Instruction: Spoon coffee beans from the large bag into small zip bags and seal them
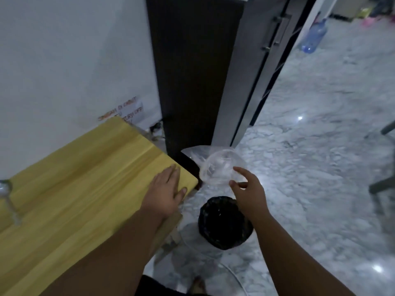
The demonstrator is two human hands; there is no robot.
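Observation:
A large clear plastic bag (215, 165) stands on the marble floor just off the table corner, with its round mouth held open. A dark mass of coffee beans (224, 225) fills its bottom. My right hand (248, 189) is at the near rim of the mouth, thumb and fingers pinching the plastic. My left hand (165, 189) lies flat, fingers spread, on the corner of the yellow wooden table (74, 189). No spoon or small zip bags are in view.
A clear glass object (6, 195) stands at the table's left edge. A dark cabinet (192, 71) and a grey door (252, 71) rise behind the bag. A blue water jug (314, 37) stands far right, with dark chair legs (382, 184) at the right edge.

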